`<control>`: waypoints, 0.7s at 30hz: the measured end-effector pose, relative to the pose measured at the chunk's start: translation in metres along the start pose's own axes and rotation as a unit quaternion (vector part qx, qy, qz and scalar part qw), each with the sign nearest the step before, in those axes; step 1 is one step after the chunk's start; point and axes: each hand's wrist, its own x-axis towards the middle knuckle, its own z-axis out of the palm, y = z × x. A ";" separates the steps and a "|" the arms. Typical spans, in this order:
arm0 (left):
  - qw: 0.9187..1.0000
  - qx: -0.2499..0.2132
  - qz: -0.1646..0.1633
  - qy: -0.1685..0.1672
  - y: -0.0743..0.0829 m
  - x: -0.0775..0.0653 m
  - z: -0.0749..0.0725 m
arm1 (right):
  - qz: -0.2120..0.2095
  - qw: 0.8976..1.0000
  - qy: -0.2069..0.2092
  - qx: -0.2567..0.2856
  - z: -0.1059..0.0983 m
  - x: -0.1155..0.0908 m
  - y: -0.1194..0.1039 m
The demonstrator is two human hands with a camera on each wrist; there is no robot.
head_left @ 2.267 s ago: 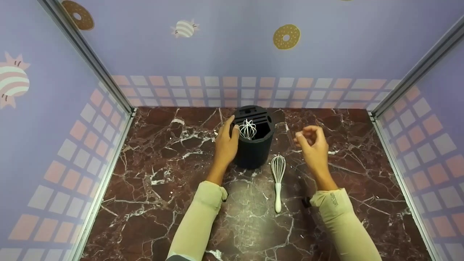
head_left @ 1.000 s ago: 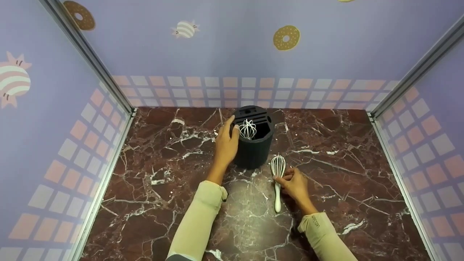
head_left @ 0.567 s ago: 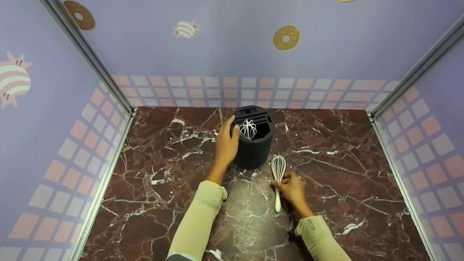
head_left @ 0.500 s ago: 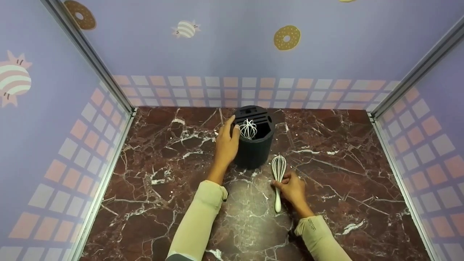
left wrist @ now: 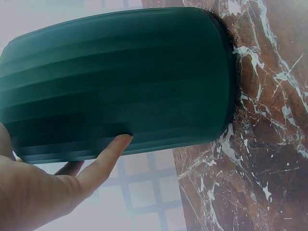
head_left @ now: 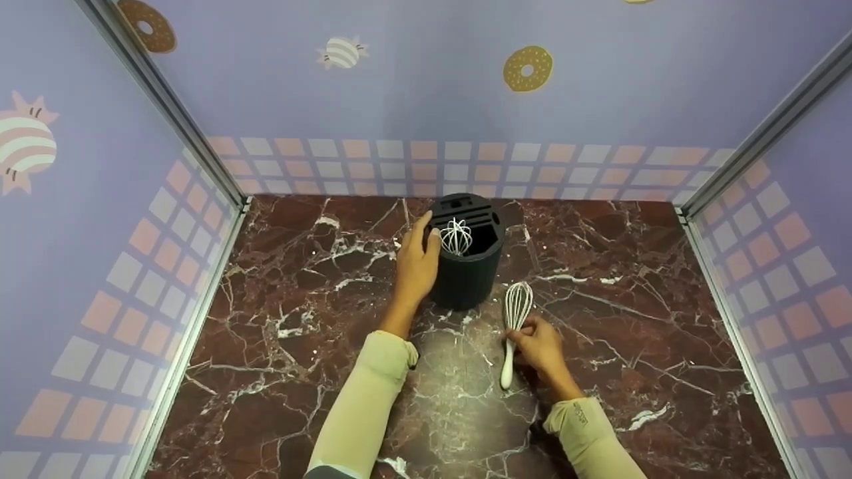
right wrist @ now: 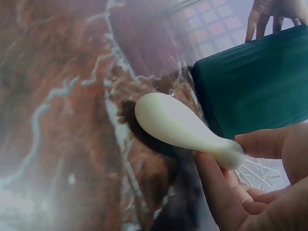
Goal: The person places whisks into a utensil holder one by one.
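A dark green cylindrical utensil holder [head_left: 464, 283] stands upright, with slots and a larger opening on top. The wire loops of one whisk [head_left: 456, 238] stick up from that opening; its handle is hidden inside. My left hand [head_left: 416, 266] touches the holder's left side near the rim, its fingers [left wrist: 103, 161] extended along the wall. With thumb and fingers, my right hand [head_left: 540, 346] pinches a second whisk [head_left: 508, 366] where its white handle meets the wires. That whisk's loops point toward the back, and its handle [right wrist: 168, 120] is close over the table, with a shadow beneath.
The red-brown marbled table [head_left: 319, 372] carries the holder. A lilac back wall [head_left: 426, 86] with a pink and white tile pattern rises behind it. Side walls with metal corner strips [head_left: 193, 319] enclose the table left and right.
My right hand came down from beside the holder to the lying whisk and took hold of it. The whisk has now turned slightly, its loops shifting right. My left hand stayed on the holder.
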 end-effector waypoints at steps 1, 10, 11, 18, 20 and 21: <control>1.000 0.001 -0.001 0.000 0.000 0.000 0.000 | 0.003 1.000 -0.003 0.014 -0.001 0.000 -0.003; 1.000 0.004 -0.005 0.002 0.001 0.000 -0.001 | -0.013 0.996 -0.007 0.091 -0.013 0.005 -0.048; 1.000 0.005 -0.004 0.002 0.001 0.000 -0.001 | -0.018 0.995 -0.008 0.099 -0.015 0.005 -0.054; 1.000 0.004 -0.002 0.001 0.001 0.000 0.000 | -0.059 0.987 0.000 0.149 -0.027 0.005 -0.098; 1.000 0.002 -0.004 0.000 0.001 0.000 0.000 | -0.075 0.985 0.007 0.157 -0.028 0.004 -0.112; 1.000 0.002 -0.004 0.000 0.001 0.000 0.000 | -0.083 0.983 0.009 0.162 -0.029 0.003 -0.119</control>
